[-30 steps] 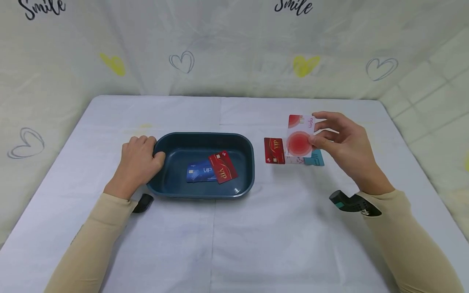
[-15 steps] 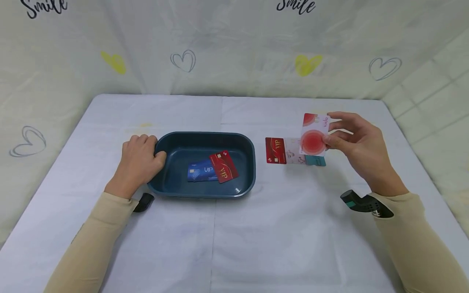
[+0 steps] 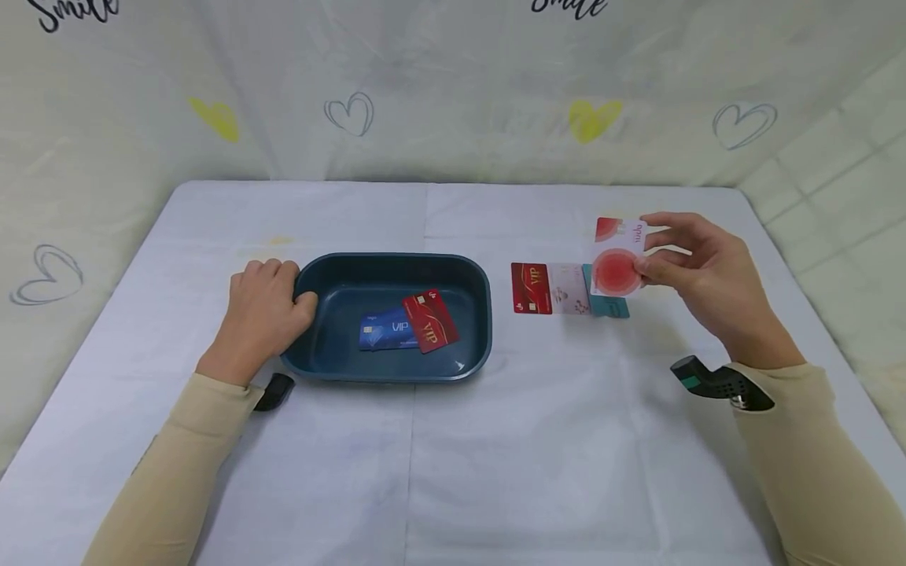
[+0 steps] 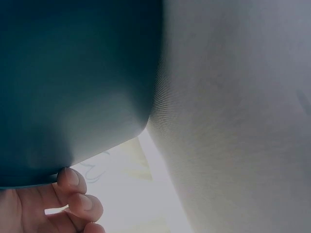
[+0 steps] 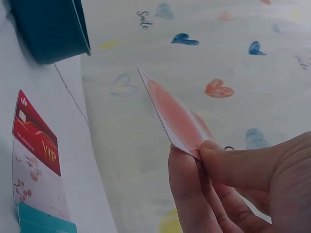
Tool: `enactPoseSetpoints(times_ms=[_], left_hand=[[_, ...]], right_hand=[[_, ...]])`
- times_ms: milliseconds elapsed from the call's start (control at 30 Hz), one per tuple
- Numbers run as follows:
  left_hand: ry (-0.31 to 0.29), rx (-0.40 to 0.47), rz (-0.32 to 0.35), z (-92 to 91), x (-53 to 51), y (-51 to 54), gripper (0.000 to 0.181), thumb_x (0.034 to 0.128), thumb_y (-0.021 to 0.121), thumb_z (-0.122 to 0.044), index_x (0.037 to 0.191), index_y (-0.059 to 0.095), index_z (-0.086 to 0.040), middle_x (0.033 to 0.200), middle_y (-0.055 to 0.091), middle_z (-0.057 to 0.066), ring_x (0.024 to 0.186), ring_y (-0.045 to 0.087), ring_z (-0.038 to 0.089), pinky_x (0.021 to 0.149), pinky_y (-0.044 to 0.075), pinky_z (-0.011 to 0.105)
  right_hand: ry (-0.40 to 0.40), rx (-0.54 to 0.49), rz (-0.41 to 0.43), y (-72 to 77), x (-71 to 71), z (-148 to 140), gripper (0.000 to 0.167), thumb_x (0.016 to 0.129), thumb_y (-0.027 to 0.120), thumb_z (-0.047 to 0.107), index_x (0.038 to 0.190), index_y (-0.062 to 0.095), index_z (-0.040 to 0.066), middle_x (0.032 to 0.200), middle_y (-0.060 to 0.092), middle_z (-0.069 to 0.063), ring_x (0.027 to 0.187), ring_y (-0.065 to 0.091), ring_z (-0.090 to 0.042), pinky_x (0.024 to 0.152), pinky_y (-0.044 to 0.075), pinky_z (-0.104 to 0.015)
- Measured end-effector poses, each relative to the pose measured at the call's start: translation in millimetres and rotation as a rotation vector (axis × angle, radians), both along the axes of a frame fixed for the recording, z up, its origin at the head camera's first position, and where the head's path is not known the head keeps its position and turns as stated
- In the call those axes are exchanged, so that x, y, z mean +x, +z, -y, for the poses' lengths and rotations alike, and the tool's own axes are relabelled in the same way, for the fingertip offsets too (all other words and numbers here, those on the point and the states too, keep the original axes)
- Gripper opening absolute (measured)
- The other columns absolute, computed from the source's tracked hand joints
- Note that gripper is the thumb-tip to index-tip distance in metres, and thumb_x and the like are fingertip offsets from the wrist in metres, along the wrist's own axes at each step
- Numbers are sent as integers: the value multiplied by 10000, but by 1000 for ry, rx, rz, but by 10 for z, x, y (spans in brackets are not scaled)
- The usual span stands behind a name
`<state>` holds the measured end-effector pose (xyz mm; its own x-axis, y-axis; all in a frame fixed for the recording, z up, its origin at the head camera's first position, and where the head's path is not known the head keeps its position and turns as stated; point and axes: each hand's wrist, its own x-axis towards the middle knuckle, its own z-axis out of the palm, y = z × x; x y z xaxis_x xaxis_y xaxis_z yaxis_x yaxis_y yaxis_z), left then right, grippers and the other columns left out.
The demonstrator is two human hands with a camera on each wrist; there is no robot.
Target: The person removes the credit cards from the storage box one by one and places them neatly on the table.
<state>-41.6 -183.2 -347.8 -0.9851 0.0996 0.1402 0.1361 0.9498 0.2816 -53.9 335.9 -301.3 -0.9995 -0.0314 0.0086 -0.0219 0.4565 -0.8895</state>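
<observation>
Pinching the white-and-red card (image 3: 616,255) by its right edge, your right hand (image 3: 704,267) has it aloft, thumb on the face, fingers behind. It sits in front of the teal card (image 3: 610,306) in the head view; the wrist view shows it tilted, clear of the table (image 3: 538,440). Judgement: a light edge grip serves best, so the thin plastic doesn't bow; level it before any contact, lest a corner nudge the row. Row on the cloth, left to right: red VIP card (image 3: 532,288), blossom-print card (image 3: 569,288), teal card; whether the red one overlaps its neighbour, can't tell.

Bin, dark blue-green (image 3: 385,365): your left hand (image 3: 265,314) grips its left rim, a sound brace against sliding. Inside: blue VIP card (image 3: 385,332), with a second red VIP card (image 3: 430,321) lying aslant over its right end, both toward the near side.
</observation>
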Motion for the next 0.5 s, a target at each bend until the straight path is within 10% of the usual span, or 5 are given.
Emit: enactPoseSetpoints(times_ms=[500], left_hand=[[-4,-5,9,14,4,-20,223,870,407,-173,816,539,-1,806,519,174,823,440,384,755,328,522]], right_hand=[[67,-70,54,-3,-32,-150,514,959,703,127,1447,546,169,1166,632,-13,831,754,-83,764,595,-169]])
